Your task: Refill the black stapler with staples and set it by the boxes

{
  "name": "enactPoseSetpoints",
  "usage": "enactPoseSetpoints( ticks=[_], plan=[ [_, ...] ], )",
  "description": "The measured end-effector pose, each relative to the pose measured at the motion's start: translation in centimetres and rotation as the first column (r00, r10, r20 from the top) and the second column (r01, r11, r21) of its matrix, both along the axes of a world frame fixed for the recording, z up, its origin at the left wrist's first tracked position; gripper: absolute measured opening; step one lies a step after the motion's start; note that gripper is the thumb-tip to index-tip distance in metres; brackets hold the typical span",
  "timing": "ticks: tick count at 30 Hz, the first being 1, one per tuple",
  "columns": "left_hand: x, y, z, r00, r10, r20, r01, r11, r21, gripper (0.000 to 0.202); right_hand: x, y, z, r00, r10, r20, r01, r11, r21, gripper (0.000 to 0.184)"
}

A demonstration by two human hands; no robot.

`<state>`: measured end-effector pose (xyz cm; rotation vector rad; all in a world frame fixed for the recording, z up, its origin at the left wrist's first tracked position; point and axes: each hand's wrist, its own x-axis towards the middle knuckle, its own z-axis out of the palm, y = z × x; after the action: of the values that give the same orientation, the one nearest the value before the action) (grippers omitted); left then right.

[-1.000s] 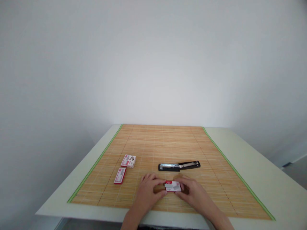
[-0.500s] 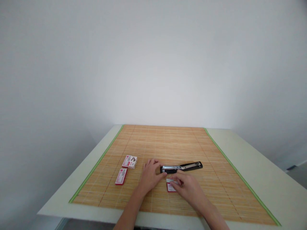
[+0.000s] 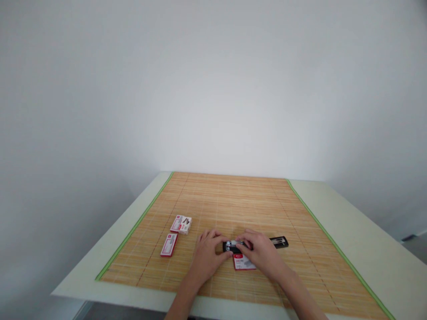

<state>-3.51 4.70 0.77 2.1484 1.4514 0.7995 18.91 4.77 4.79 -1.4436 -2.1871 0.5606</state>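
Observation:
A black stapler (image 3: 279, 242) lies opened out flat on the bamboo mat (image 3: 233, 200), its metal channel facing up. My left hand (image 3: 208, 255) grips the stapler's left end with thumb and fingers. My right hand (image 3: 262, 253) is over the stapler's middle, fingers pinched on a small silvery strip that looks like staples, right at the channel. A small red-and-white staple box (image 3: 243, 263) lies open on the mat just in front of the stapler, partly under my right hand.
Two more red-and-white staple boxes lie to the left: one (image 3: 181, 224) farther back, one (image 3: 169, 244) nearer. The mat has green edging and sits on a pale table (image 3: 367, 231) against a white wall.
Both hands left the staple box and went to the stapler. The left took hold of its left end, the right carried a strip of staples to its channel. The stapler shifted slightly nearer.

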Motion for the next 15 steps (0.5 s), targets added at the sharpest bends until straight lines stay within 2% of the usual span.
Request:
enactPoseSetpoints(
  ticks=[15],
  plan=[
    [0.06, -0.12, 0.22, 1.000, 0.003, 0.003, -0.003, 1.000, -0.011, 0.032, -0.36, -0.09, 0.26, 1.000, -0.008, 0.029, 0.008, 1.000, 0.008, 0.018]
  ],
)
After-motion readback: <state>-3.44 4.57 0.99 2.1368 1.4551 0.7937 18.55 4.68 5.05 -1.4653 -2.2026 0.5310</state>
